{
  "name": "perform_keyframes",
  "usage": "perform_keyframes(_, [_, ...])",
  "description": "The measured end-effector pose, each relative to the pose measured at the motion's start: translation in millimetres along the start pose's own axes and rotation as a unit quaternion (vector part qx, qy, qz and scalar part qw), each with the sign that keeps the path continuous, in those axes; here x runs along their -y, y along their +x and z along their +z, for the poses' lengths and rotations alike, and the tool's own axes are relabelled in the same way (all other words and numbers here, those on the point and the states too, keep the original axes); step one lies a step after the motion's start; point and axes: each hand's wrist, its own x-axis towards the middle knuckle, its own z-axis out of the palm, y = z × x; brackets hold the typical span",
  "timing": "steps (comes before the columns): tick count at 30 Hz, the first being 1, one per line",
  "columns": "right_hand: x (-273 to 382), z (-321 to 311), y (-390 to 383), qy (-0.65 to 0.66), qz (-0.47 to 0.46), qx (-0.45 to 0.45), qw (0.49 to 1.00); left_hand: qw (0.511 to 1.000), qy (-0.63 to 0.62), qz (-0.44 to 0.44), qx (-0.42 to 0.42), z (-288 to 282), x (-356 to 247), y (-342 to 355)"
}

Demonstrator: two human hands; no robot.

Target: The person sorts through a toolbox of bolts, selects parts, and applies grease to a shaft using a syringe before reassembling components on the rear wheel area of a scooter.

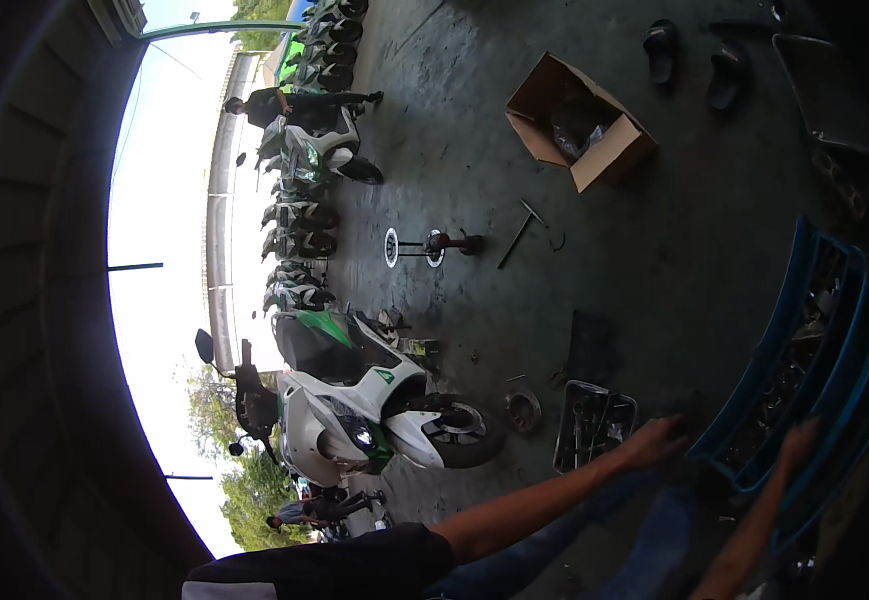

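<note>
My left hand (654, 440), at the end of a bare forearm with a black sleeve, has bent fingers beside the near end of a blue multi-tier toolbox (761, 377); what they hold, if anything, is unclear. My right hand (796, 438) reaches into the toolbox's trays, which hold metal tools; its fingertips are curled and too small to make out. An open tool case with sockets (594, 425) lies left of my left hand. My jeans-clad legs (654, 540) show beneath my arms.
A white-green scooter (344, 380) stands nearby; more scooters (294, 215) line the yard with a person (254, 108); another person (309, 510) is farther off. An open cardboard box (621, 150), slippers (661, 55), a T-wrench (514, 235), a stand (444, 242) and a metal disc (522, 405) lie around.
</note>
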Motion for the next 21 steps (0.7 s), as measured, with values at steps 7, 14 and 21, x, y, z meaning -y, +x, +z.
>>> perform_keyframes(7, [64, -78, -33, -0.012, 0.119, 0.008, 0.993, 0.999, 0.024, -0.016, 0.028, -39, 22, 4])
perform_keyframes(14, [218, -181, -59, 0.482, 0.177, 0.122, 0.849, 0.993, -0.093, -0.047, 0.060, -51, -18, 55])
perform_keyframes(21, [278, -167, -91, 0.670, 0.137, 0.067, 0.726, 0.953, -0.268, -0.082, 0.113, -14, -64, 127])
